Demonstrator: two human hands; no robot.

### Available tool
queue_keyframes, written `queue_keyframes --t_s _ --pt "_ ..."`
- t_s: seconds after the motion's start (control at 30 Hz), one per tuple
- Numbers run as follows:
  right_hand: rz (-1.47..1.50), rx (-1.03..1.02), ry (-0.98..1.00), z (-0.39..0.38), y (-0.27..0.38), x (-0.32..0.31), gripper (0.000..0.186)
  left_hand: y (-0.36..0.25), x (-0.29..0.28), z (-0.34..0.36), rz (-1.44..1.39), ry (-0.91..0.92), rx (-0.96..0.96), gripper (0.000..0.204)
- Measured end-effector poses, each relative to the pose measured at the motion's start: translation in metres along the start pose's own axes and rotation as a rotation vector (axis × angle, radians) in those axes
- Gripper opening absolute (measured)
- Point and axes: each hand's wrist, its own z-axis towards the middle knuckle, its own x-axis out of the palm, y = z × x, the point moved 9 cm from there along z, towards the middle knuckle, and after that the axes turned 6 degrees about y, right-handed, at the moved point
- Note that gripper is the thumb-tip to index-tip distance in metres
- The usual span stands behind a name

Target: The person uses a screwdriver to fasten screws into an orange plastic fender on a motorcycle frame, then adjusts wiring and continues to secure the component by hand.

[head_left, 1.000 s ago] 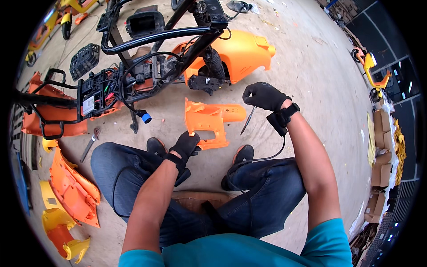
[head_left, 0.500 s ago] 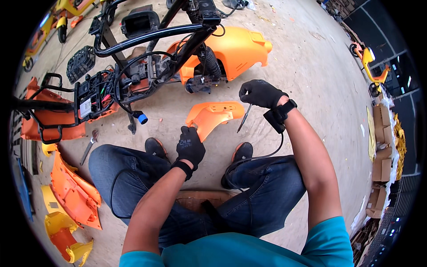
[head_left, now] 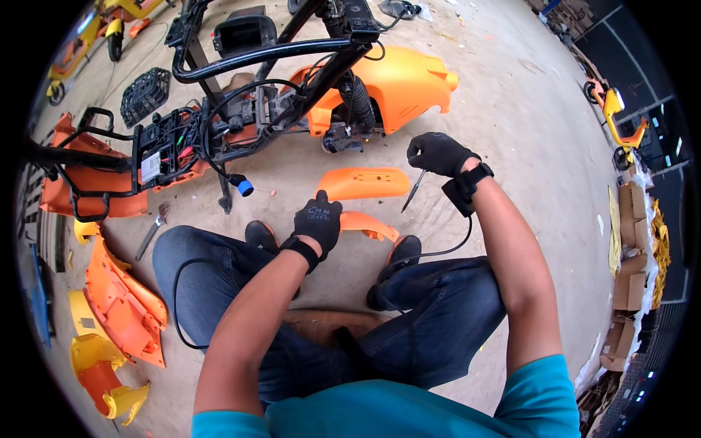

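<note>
My left hand (head_left: 318, 222), in a black glove, is closed on a curved orange plastic piece (head_left: 370, 224), with its index finger stretched forward. The fingertip meets the near left end of a long orange plastic panel (head_left: 369, 183) with slots in its top. How the fingers grip the curved piece is partly hidden by the glove. My right hand (head_left: 442, 155), also gloved, pinches a slim screwdriver (head_left: 415, 191) that slants down, its tip beside the panel's right end and apart from it.
Ahead stands a stripped scooter frame (head_left: 255, 62) with exposed wiring, beside a large orange fender (head_left: 401, 87). An adjustable wrench (head_left: 152, 232) lies by my left knee. Orange body panels (head_left: 120, 299) lie at left; cardboard boxes (head_left: 629, 274) line the right.
Earlier the orange parts appeared as one tilted shape; now a gap shows between the long panel and the curved piece. The left index finger has extended. My right hand has shifted slightly in view.
</note>
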Motion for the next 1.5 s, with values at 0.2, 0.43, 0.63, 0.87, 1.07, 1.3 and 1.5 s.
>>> queue_keyframes --t_s 0.2,0.43,0.63,0.87,1.07,1.3,1.5 --pt "0.011 0.058 -0.009 -0.003 -0.010 -0.006 0.020 -0.011 -0.059 0.013 0.306 -0.130 0.226 0.027" --pt "-0.009 0.006 -0.070 -0.005 -0.022 -0.004 0.021 -0.009 -0.099 -0.013 0.194 0.055 0.319 0.033" --pt "0.004 0.026 -0.051 -0.004 -0.016 -0.008 0.020 -0.021 -0.151 -0.052 0.055 0.195 0.456 0.026" --pt "0.003 0.056 -0.066 -0.012 -0.029 -0.010 0.022 0.000 -0.271 -0.147 -0.134 0.063 0.461 0.038" --pt "-0.047 -0.052 -0.140 -0.012 -0.029 -0.011 0.018 0.141 -0.350 -0.277 -0.515 -0.333 -0.217 0.034" --pt "0.104 0.115 -0.076 -0.023 -0.004 -0.013 0.013 0.208 -0.365 -0.378 -0.505 -0.344 -0.349 0.029" --pt "0.115 0.056 -0.036 -0.014 -0.002 -0.001 0.012 0.312 -0.215 -0.425 -0.906 -0.131 -0.716 0.031"
